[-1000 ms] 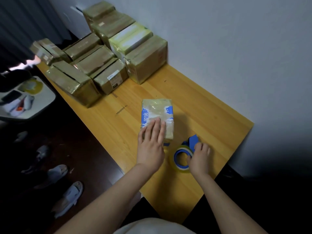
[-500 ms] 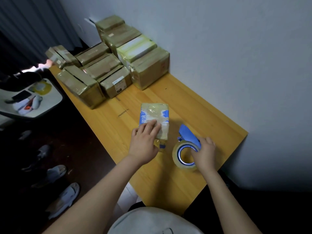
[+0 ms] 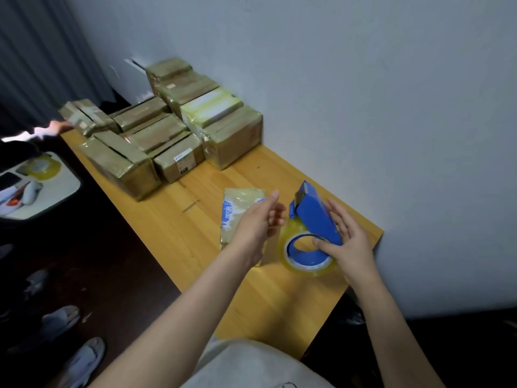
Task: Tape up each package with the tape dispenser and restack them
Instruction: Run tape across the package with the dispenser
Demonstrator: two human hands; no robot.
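Observation:
A small blue-and-white package [image 3: 237, 208] wrapped in clear tape lies flat on the wooden table [image 3: 279, 298]. My left hand [image 3: 257, 222] hovers just above its near end, fingers relaxed and spread toward the tape dispenser, holding nothing. The blue tape dispenser [image 3: 313, 214] with a clear tape roll is tilted up, right of the package. My right hand [image 3: 349, 242] grips it, thumb in the roll's core and fingers behind the blue body.
Several taped brown boxes [image 3: 167, 130] are stacked at the table's far end against the wall. Another person's hand [image 3: 53, 127] touches the leftmost box. A small white side table [image 3: 56, 189] and slippers [image 3: 81, 359] sit left on the floor.
My left hand has lifted off the package and turned toward the dispenser. My right hand has raised and tilted the dispenser up off the table.

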